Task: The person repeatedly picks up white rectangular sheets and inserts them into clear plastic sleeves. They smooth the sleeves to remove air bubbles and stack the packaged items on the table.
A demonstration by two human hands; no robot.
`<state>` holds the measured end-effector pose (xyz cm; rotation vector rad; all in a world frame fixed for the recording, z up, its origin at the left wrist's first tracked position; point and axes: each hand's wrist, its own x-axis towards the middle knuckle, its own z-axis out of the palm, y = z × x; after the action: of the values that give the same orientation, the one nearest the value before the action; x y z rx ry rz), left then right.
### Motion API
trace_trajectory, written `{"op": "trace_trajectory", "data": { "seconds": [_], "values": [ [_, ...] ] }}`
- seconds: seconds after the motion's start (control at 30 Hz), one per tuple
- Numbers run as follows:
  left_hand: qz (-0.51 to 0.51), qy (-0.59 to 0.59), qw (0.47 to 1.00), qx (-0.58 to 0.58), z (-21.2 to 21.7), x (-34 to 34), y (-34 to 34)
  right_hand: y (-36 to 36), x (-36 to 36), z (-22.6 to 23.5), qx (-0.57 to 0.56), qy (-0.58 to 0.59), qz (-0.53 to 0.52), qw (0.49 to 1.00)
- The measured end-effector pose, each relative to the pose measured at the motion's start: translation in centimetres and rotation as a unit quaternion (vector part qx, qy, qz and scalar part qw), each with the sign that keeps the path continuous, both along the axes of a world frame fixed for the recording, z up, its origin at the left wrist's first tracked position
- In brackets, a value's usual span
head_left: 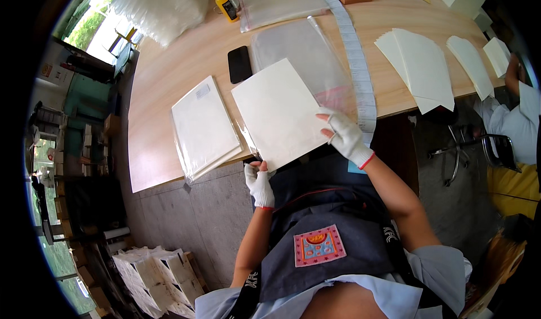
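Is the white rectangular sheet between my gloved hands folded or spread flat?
Spread flat: the white rectangular sheet shows one broad face with no visible crease. The white-gloved right hand is at its right side.

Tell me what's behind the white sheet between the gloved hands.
Clear plastic bags on the table run partly behind the sheet; their covered part, and anything else there, is hidden.

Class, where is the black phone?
In the head view, the black phone lies on the table, upper left of centre, beyond the held white sheet and left of clear plastic bags.
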<state>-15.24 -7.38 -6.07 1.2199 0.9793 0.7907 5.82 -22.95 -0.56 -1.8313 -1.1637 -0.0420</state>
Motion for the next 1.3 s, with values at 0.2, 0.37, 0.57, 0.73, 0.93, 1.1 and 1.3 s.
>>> {"op": "trace_trajectory", "data": {
  "seconds": [0.2, 0.37, 0.57, 0.73, 0.93, 1.1, 1.3],
  "values": [
    [-0.006, 0.114, 0.886, 0.45, 3.5, 0.3, -0.3, -3.0, 1.7, -0.3, -0.099, -0.063, -0.108, 0.987],
    [-0.324, 0.174, 0.719, 0.59, 5.4, 7.0, -2.2, -2.6, 1.2, 1.0, -0.106, -0.159, -0.151, 0.97],
    [-0.354, 0.186, 0.703, 0.588, 5.3, 10.3, -3.6, -8.3, 2.2, 1.0, -0.039, -0.019, -0.309, 0.95],
    [-0.437, 0.027, 0.81, 0.391, 4.9, 10.5, -7.7, -12.0, -0.9, -4.9, -0.265, 0.191, -0.271, 0.905],
    [-0.425, 0.08, 0.861, -0.268, 2.1, 12.0, -11.0, -13.7, -2.0, -3.6, -0.048, 0.229, -0.18, 0.955],
    [-0.486, -0.009, 0.79, -0.374, 1.8, 14.2, -12.4, -15.4, -1.5, 1.3, -0.129, -0.092, -0.147, 0.976],
    [-0.486, 0.08, 0.819, -0.296, 3.9, 15.0, -13.2, -14.8, -1.6, 4.4, -0.061, -0.186, -0.109, 0.975]
  ]
}}
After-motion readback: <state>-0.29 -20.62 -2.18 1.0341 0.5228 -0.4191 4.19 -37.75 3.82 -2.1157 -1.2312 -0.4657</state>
